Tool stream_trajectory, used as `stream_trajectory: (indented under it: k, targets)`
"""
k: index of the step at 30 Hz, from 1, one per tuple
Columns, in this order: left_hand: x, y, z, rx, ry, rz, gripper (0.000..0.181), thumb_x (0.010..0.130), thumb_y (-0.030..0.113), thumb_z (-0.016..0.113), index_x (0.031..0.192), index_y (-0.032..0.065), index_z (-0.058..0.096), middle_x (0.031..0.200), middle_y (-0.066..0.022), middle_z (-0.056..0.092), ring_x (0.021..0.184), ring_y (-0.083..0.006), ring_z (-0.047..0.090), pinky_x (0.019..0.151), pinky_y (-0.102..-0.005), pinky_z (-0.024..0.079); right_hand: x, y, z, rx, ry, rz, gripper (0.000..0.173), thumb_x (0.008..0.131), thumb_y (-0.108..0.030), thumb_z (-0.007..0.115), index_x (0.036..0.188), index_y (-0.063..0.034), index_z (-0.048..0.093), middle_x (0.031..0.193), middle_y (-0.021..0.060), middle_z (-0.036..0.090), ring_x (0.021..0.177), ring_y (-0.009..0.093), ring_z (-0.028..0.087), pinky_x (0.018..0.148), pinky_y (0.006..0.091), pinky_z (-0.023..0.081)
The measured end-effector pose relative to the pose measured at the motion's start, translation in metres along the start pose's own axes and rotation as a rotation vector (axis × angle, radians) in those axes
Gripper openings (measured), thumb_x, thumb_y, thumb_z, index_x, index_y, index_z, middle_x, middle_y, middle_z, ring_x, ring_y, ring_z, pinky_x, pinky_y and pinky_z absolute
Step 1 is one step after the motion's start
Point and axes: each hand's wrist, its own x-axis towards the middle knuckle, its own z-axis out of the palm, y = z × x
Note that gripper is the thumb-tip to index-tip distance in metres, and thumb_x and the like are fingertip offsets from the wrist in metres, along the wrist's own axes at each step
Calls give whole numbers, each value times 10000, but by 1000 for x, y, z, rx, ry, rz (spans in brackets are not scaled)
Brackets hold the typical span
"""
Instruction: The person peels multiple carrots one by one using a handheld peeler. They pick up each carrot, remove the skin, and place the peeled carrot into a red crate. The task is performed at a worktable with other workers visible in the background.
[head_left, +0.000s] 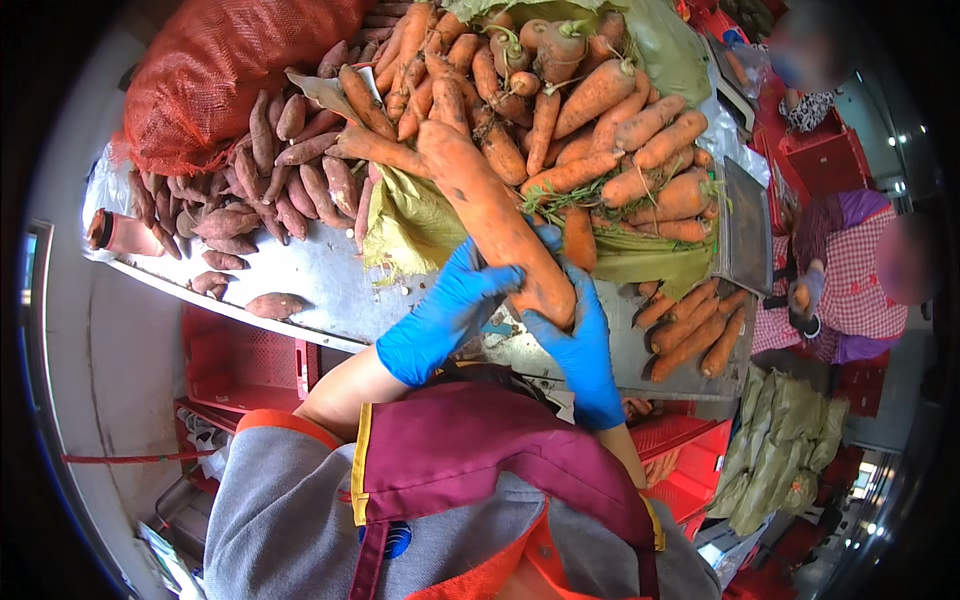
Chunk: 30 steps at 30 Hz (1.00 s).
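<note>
A very large, thick carrot (491, 214) slants across the middle of the view, its lower end towards me. My left hand (465, 289), in a blue glove, grips its left side, with the thumb lying on top. From the right, my right hand (574, 330), gloved the same way, holds the blunt lower end. Some of my fingers are hidden beneath the carrot. Just beyond lies a heap of soil-marked carrots (517, 97) on a yellow-green woven sack (409, 225). A smaller row of carrots (690, 330) lies on the metal table to the right of my right hand.
Sweet potatoes (292, 161) spread over the metal table (352, 292) at left, beside a red mesh sack (225, 75) and a pink bottle (127, 232). A metal scale plate (742, 225) borders the right. Red crates (247, 352) stand underneath. Another person (847, 262) is at far right.
</note>
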Motion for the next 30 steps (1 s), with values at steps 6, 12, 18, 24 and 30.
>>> stream_trajectory:
  k: [6,12,18,24,30]
  targets:
    - [5,5,6,137,25,89,571,752,136,668,1223,-16,384,1172,-135,515,1098,-242,489,959,-368,369,4,23,2,-124,73,-151,668,685,-82,724,1243,4,367,1165,159,491,1044,219,513,868,326,434]
    - [16,23,17,163,21,216,527,758,111,662,1204,13,399,1115,-110,541,1025,-208,526,909,-340,415,1,46,-3,-215,119,-274,674,669,-56,726,1238,8,369,1172,153,491,1038,218,517,866,330,437]
    - [20,27,19,223,-30,273,552,749,163,679,1197,32,385,1123,-139,529,1001,-243,541,875,-358,441,0,45,-6,175,35,-39,677,664,-46,720,1244,5,373,1185,132,480,1055,227,502,886,341,427]
    - [24,42,18,149,-141,225,597,718,190,698,1198,48,373,1113,-142,530,949,-262,570,836,-375,465,-4,38,-10,490,-201,221,815,620,-432,712,1188,63,401,1017,152,568,878,227,584,713,330,494]
    - [35,56,17,-101,-314,211,495,742,173,658,1158,50,418,1074,-160,544,914,-280,580,821,-385,485,-8,53,-5,1167,-490,498,807,657,-526,625,1165,63,408,888,208,563,673,263,573,539,345,484]
